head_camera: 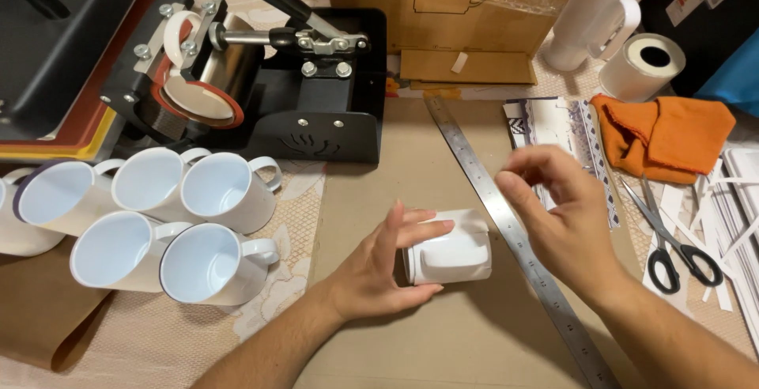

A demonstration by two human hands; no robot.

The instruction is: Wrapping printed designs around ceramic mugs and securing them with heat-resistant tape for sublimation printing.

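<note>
A white mug [452, 258] lies on its side on the brown cardboard sheet [443, 341] in the middle of the table, wrapped in white paper. My left hand [379, 266] cups the mug from the left, fingers resting over its top. Just to the right and slightly above it hovers my right hand [557, 215], fingers pinched together near the mug's handle end; whether something small sits between the fingertips cannot be told. A long steel ruler [510, 231] runs diagonally under my right hand.
Several white mugs [170, 215] lie clustered at the left. A black mug heat press [261, 81] stands behind them. Scissors [672, 243], paper strips, an orange cloth [668, 136], a tape roll [642, 65], a white tumbler [597, 9] and a cardboard box [458, 1] occupy the right and back.
</note>
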